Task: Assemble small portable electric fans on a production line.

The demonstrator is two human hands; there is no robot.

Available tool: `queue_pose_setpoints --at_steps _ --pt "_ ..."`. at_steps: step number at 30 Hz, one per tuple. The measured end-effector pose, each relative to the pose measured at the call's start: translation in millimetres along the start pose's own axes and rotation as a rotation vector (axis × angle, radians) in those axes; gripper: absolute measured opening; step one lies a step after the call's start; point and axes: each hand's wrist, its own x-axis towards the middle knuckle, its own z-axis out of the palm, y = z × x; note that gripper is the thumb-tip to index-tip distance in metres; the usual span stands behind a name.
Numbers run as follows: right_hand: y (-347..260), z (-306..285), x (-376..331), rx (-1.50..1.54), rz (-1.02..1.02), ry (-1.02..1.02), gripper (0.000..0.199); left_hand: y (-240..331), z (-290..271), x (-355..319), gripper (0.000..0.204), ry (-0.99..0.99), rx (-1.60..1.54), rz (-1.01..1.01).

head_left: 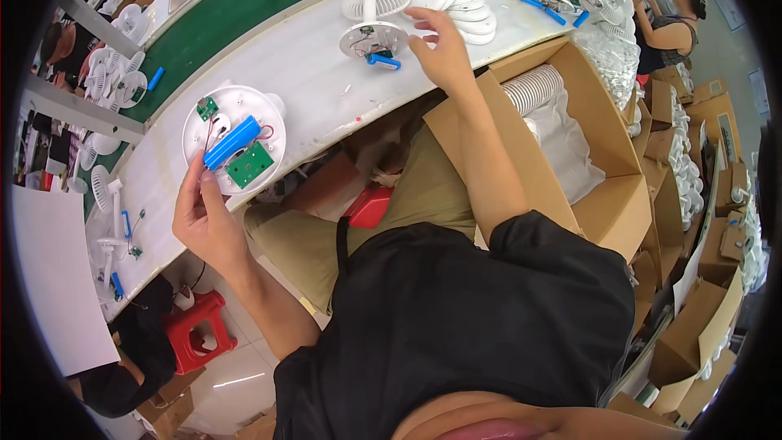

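Holding a round white plastic fan base [235, 140] at its lower left rim, the left hand [204, 220] has its fingers [192, 183] closed on the edge of the part, which sits at the near edge of the long white worktop [318, 85]. Inside the base: a blue cylindrical battery [232, 143] lying aslant, a square green circuit board [249, 165] just beside it, a smaller green board [207, 107] near the upper rim, thin red wires.

The right hand [440, 49] hovers over the worktop with fingers spread and empty, just beside a second white fan base with an upright stem [373, 33], a blue battery [383, 59] at its foot. A row of stacked white plastic discs [460, 4] lies beyond the hand.

An open brown cardboard box [603, 155] with white ribbed parts stands at the person's right. A red plastic stool [195, 330] stands on the floor, lower left.
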Motion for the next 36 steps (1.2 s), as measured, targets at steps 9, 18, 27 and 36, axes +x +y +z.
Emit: queue_pose_setpoints --at_steps 9,18,27,36 --pt "11.4 93.4 1.7 0.212 0.027 0.026 0.025 -35.7 -27.5 -2.1 0.035 0.114 -0.193 -0.073" --pt "17.8 89.4 31.2 -0.09 -0.165 0.371 0.025 -22.9 -75.1 -2.7 0.046 0.148 -0.326 -0.162" --pt "50.0 51.1 76.1 -1.112 -0.227 0.277 0.038 -27.7 -64.3 -8.3 0.047 0.109 -0.337 -0.186" --pt "-11.3 19.6 18.0 -0.128 -0.07 0.22 0.05 -32.6 -64.8 -11.7 0.046 0.139 -0.382 -0.2"
